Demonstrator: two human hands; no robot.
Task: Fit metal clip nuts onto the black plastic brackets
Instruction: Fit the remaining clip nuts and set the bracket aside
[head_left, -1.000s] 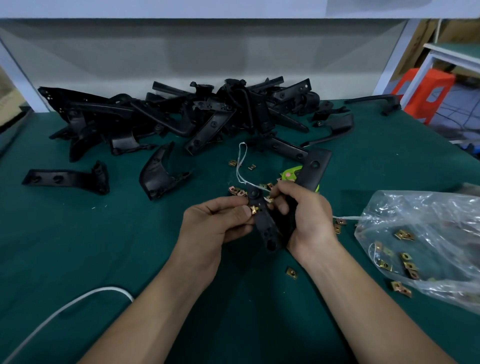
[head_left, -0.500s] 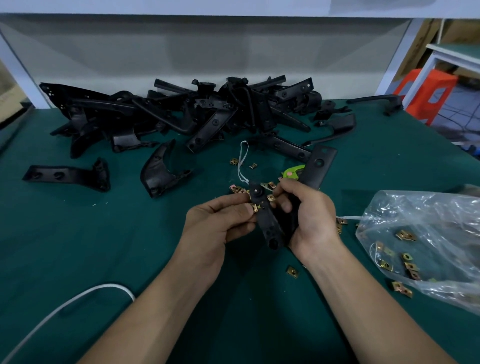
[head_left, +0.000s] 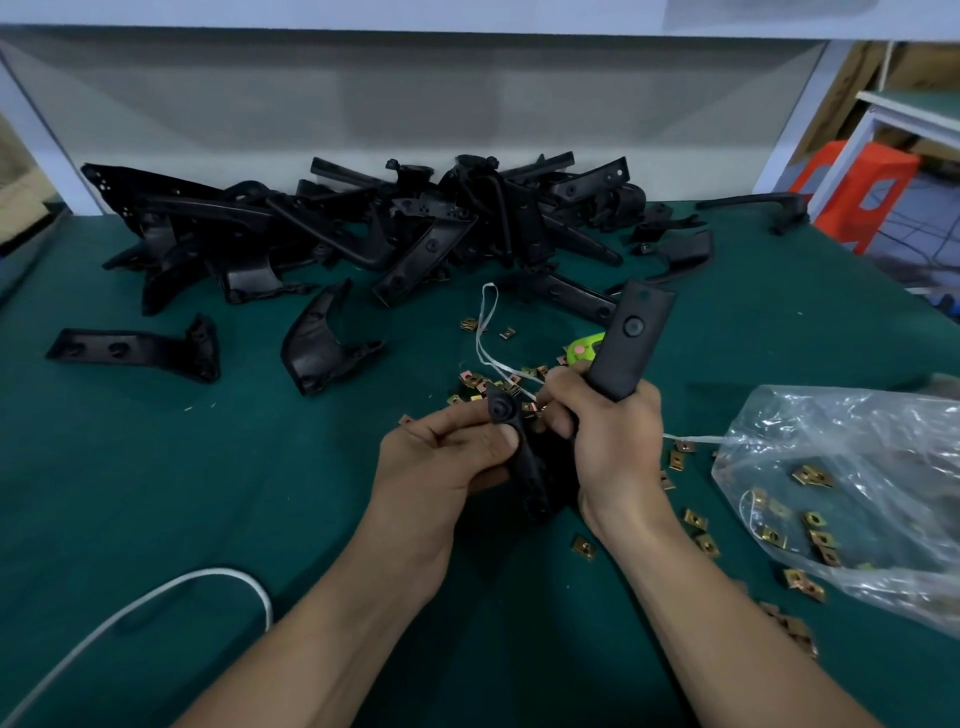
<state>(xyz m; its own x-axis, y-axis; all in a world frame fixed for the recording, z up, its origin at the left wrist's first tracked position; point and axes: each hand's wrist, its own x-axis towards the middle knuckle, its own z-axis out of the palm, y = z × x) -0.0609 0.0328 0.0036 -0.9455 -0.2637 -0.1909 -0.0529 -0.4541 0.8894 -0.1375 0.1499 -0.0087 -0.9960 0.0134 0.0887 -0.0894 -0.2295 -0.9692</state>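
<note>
Bracket (head_left: 631, 338) long arm up, slightly rightward

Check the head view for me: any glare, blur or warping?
Head view: glare on the plastic bag veils some clip nuts; the held bracket is dark, detail lost between the left hand and right hand; frame edges bow, wide lens.

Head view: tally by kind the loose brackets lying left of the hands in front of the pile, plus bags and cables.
Flat black bracket: 1
Curved black bracket: 1
Clear plastic bag: 1
White cable: 1
Total: 4
</note>
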